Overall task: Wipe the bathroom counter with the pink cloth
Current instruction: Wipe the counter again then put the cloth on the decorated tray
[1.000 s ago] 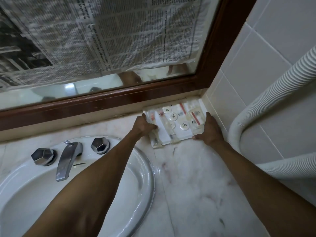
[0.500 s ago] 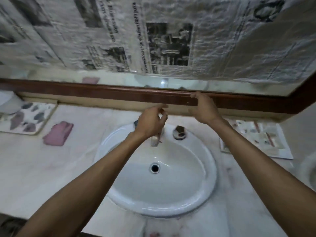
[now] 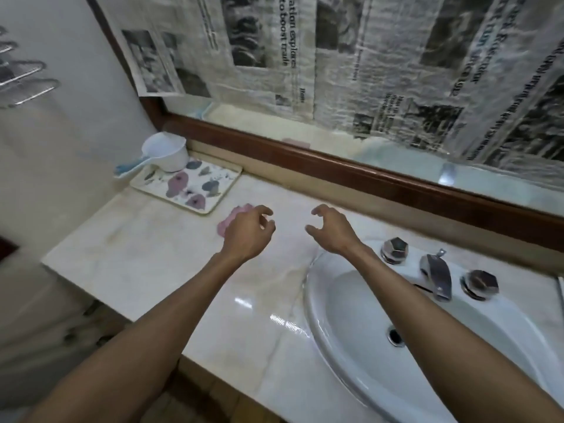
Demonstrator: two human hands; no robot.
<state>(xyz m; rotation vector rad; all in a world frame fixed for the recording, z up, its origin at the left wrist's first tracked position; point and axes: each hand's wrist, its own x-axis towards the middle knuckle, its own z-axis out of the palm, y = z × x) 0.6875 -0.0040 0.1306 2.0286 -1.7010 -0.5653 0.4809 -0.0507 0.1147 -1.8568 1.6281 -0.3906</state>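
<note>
The pink cloth [image 3: 231,219] lies crumpled on the pale marble counter [image 3: 146,257], left of the sink and just in front of a flowered tray. My left hand [image 3: 247,232] hovers over the cloth's right part and hides most of it; its fingers are curled and apart, holding nothing. My right hand [image 3: 331,228] is a little to the right above bare counter, fingers also spread and empty.
A flowered tray [image 3: 213,195] with a white scoop [image 3: 166,155] stands at the back left corner. The white sink [image 3: 351,306] with chrome tap [image 3: 436,276] and two knobs fills the right. A wood-framed mirror [image 3: 335,169] covered in newspaper runs along the back. The counter's left edge drops off by the wall.
My view and both hands have swung left, from the right-hand tray past the sink to the left stretch of counter. My left hand now hangs over the pink cloth.
</note>
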